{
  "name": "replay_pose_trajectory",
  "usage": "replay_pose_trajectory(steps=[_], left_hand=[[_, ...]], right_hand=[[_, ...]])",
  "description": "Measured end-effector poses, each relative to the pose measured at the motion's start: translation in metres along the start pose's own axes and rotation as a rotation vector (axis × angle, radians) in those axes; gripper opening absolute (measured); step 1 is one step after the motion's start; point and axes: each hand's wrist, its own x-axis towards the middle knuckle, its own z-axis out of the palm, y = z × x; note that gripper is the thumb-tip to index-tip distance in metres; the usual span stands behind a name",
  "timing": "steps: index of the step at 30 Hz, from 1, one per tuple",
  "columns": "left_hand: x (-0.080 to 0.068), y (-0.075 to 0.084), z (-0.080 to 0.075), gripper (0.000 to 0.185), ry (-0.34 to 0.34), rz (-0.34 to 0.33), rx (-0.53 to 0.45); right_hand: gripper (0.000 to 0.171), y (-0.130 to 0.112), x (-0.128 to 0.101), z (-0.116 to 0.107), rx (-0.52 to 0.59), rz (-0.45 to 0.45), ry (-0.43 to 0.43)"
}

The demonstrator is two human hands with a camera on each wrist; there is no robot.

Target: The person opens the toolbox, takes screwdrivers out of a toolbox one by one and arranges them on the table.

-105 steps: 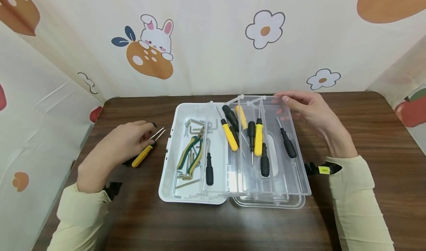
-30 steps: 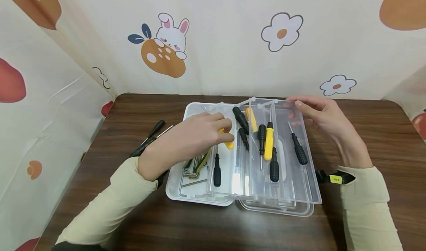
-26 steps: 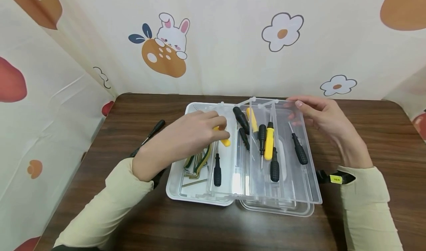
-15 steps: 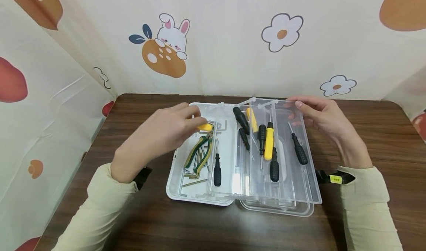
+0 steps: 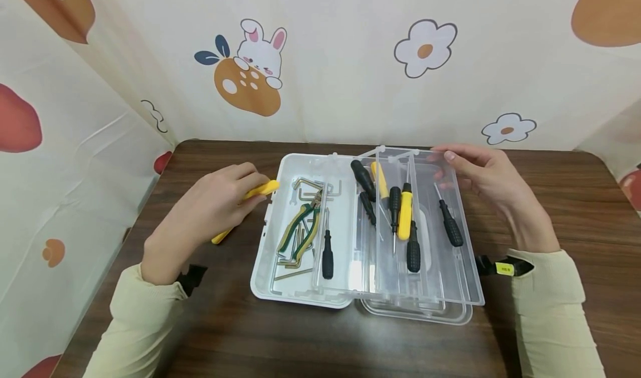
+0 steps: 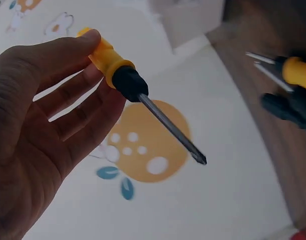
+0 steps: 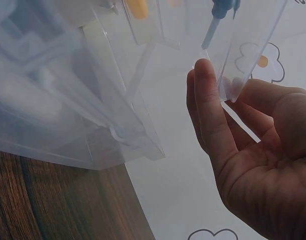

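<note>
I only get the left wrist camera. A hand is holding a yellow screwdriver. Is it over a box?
Observer: No. The left hand holds the yellow screwdriver over the table, just left of the white toolbox.
Operator: What is the other hand doing?
Observer: The right hand pinches the far right corner of the clear tray, which sits over the box's right side.
Operator: Is anything in that tray?
Observer: Yes, several screwdrivers, such as a black screwdriver near the right hand and a yellow-handled one in the middle.
</note>
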Motion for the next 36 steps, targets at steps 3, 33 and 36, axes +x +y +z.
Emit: replay_pose_trajectory(steps=[3, 33, 36], left_hand=[[-0.006, -0.007, 0.006, 0.027, -0.015, -0.067, -0.027], [-0.016, -0.013, 0.067, 0.008, -0.173, -0.157, 0.029], [-0.016, -0.013, 0.068, 0.01, -0.177, -0.165, 0.045]], right_hand=[[0.032, 0.0, 0.0, 0.0, -0.002, 0.0, -0.001], [0.032, 0.001, 0.001, 0.0, -0.038, -0.005, 0.011], [0.031, 0.0, 0.001, 0.0, -0.031, -0.001, 0.009]])
